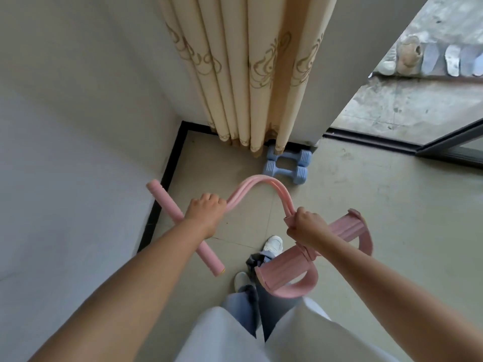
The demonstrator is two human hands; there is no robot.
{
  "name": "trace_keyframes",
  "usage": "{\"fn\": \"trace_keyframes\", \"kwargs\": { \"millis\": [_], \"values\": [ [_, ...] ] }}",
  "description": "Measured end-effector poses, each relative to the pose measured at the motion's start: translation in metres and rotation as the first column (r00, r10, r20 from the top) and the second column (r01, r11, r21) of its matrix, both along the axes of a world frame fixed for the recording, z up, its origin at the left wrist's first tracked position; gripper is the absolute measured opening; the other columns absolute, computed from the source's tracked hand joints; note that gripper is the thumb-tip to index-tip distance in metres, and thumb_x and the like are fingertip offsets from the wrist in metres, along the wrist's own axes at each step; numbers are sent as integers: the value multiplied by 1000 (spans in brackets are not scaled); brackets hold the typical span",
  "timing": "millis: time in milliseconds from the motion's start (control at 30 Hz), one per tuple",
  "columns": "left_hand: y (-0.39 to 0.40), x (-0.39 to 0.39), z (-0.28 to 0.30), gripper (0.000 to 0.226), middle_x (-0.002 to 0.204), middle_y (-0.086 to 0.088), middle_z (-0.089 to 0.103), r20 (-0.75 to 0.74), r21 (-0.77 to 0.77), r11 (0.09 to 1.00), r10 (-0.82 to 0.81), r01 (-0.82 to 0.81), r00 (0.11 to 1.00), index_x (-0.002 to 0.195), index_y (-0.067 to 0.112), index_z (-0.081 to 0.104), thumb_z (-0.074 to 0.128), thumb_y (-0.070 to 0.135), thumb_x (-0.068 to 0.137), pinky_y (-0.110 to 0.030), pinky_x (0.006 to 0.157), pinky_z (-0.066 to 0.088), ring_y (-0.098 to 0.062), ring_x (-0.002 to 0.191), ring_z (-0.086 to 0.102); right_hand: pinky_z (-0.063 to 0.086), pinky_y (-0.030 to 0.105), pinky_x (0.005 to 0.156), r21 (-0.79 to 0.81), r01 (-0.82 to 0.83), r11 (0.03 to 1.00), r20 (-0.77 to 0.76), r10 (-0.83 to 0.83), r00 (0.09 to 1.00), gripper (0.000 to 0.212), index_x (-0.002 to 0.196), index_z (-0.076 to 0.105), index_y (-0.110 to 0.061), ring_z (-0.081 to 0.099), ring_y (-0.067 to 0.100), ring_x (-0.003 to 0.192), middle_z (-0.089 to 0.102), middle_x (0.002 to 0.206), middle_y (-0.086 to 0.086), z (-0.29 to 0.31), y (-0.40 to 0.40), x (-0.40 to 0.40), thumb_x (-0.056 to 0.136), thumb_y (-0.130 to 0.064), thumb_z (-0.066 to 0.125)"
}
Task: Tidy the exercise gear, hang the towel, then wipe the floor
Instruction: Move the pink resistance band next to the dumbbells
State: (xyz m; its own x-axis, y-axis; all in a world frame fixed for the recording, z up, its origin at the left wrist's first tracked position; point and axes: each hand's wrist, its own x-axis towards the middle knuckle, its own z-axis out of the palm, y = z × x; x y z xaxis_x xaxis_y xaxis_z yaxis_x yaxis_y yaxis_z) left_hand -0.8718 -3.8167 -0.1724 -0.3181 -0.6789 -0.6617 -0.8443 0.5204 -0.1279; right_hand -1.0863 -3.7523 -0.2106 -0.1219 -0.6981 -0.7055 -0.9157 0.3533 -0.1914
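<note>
I hold a pink pedal resistance puller in the air in front of me. My left hand (205, 214) grips the middle of its foam handle bar (163, 198), which runs diagonally from upper left to lower right. My right hand (307, 227) grips the foot-pedal end, and the ribbed pink pedals with their straps (347, 229) hang beside and below that hand. The pink elastic tubes (264, 182) arch upward between my two hands. Two light blue dumbbells (287, 165) lie side by side on the floor by the wall, just past the tubes.
A cream patterned curtain (251, 74) hangs down to the floor in the corner above the dumbbells. White wall stands to the left with a black skirting (170, 176). A sliding door track (371, 139) and open doorway lie at the right. My white shoes (273, 244) stand on the tiled floor.
</note>
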Motion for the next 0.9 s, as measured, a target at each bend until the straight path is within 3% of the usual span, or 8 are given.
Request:
{"fn": "trace_keyframes", "kwargs": {
  "millis": [267, 400, 567, 733, 833, 900],
  "values": [
    [-95, -19, -103, 41, 131, -8, 45, 30, 12, 997, -74, 74, 997, 127, 11, 42, 57, 11, 88, -37, 99, 41, -27, 125, 42, 38, 30, 63, 39, -16, 999, 24, 15, 1000, 35, 115, 53, -8, 47, 23, 73, 43, 85, 3, -111, -82, -6, 87, -26, 48],
    [-129, -24, -195, 42, 132, -8, 45, 62, 54, 985, -168, 165, 984, 128, 11, 43, 54, 6, 88, -37, 99, 40, -27, 126, 41, 38, 31, 64, 62, 59, 996, 20, -60, 998, 34, 115, 52, -5, 48, 24, 74, 43, 87, 5, -189, -114, 2, 88, -25, 50],
    [-159, -23, -335, 44, 133, -9, 44, 97, 84, 944, -328, 320, 940, 130, 13, 45, 55, 7, 88, -35, 99, 38, -26, 126, 40, 38, 31, 65, 77, 63, 995, -43, -60, 997, 31, 115, 48, -2, 54, 30, 83, 59, 97, 13, -305, -135, 16, 91, -22, 49],
    [-178, -25, -473, 37, 134, -7, 43, 143, 156, 815, -578, 558, 803, 130, 15, 50, 48, 11, 93, -36, 101, 34, -27, 129, 35, 37, 30, 68, 128, -191, 973, -61, 200, 978, 31, 120, 47, -4, 59, 32, 99, 62, 109, 13, -428, -151, 25, 96, -23, 42],
    [-193, -28, -537, 32, 130, -7, 46, 131, 160, 700, -714, 696, 688, 124, 11, 56, 40, 13, 97, -36, 100, 33, -28, 127, 36, 41, 29, 64, 235, -323, 917, -44, 342, 939, 32, 119, 47, -3, 56, 31, 80, 52, 79, 4, -485, -159, 25, 89, -15, 44],
    [-208, -29, -567, 29, 116, -3, 57, 71, 55, 608, -794, 792, 604, 110, 12, 67, 44, 11, 91, -33, 94, 39, -26, 118, 47, 39, 27, 56, 250, -305, 919, -29, 322, 946, 32, 116, 49, -4, 49, 26, 68, 43, 67, 1, -512, -163, 24, 86, -14, 45]
  ]
}}
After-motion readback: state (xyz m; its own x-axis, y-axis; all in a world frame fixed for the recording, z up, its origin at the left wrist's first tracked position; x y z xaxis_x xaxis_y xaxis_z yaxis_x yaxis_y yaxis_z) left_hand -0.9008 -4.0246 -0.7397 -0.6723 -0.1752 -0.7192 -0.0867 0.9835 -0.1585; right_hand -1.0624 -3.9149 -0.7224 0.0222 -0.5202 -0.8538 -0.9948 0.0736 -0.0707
